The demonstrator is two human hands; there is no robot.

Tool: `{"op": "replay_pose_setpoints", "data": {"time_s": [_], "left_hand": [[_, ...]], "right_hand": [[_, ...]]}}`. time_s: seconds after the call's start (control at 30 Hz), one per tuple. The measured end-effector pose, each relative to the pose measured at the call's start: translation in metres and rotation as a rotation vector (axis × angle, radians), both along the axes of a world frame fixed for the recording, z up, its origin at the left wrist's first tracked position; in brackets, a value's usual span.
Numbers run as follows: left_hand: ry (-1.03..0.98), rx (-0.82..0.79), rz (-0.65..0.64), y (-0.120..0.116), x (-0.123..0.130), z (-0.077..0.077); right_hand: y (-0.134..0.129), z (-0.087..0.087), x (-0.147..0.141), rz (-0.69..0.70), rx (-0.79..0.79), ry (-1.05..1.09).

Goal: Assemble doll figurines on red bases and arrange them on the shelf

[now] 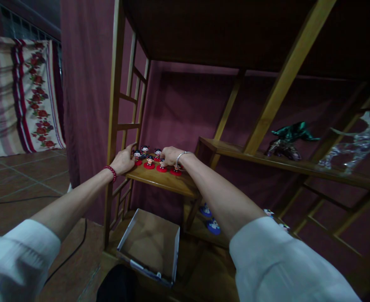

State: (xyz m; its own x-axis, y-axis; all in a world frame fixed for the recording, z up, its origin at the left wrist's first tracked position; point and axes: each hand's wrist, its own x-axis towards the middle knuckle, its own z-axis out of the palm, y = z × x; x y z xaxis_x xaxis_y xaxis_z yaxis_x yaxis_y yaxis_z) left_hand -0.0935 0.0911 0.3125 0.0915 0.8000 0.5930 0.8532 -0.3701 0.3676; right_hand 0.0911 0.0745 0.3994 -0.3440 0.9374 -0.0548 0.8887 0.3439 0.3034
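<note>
Wooden display shelf (159, 179), maroon curtain (185, 117) behind. Right hand (172, 156) curled, fingertips pinching a red-based figurine (162, 164); left hand (122, 162) half open, just beside the leftmost figurine (137, 157). Both look light, stiff, tippy: take by body or round base. Open box (148, 247) below.

Wooden shelf unit (114, 105) stands against a maroon curtain (87, 84), with a clear glass deer (351, 144) and a green-topped ornament (287, 140) on its right shelf. Open shallow box (148, 247) sits on the lower level. Floral bedspread (21, 96) hangs at left, black cable (14, 200) running along the tile floor (24, 180).
</note>
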Motion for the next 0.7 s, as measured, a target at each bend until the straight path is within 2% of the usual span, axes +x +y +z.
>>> {"op": "replay_pose_setpoints", "data": {"time_s": [0.27,0.43,0.57,0.7], "left_hand": [[-0.002,-0.008,0.003,0.0,0.0,0.0],[-0.024,-0.023,0.008,-0.001,0.0,0.0],[-0.035,-0.016,0.005,-0.001,0.001,0.0],[-0.032,0.004,-0.01,0.001,0.0,-0.002]], "right_hand": [[-0.003,0.002,-0.004,-0.012,-0.026,-0.035],[-0.007,0.013,0.0,-0.013,-0.053,0.028],[-0.011,0.023,0.009,-0.108,-0.016,-0.05],[-0.017,0.024,0.016,-0.166,-0.06,-0.144]]}}
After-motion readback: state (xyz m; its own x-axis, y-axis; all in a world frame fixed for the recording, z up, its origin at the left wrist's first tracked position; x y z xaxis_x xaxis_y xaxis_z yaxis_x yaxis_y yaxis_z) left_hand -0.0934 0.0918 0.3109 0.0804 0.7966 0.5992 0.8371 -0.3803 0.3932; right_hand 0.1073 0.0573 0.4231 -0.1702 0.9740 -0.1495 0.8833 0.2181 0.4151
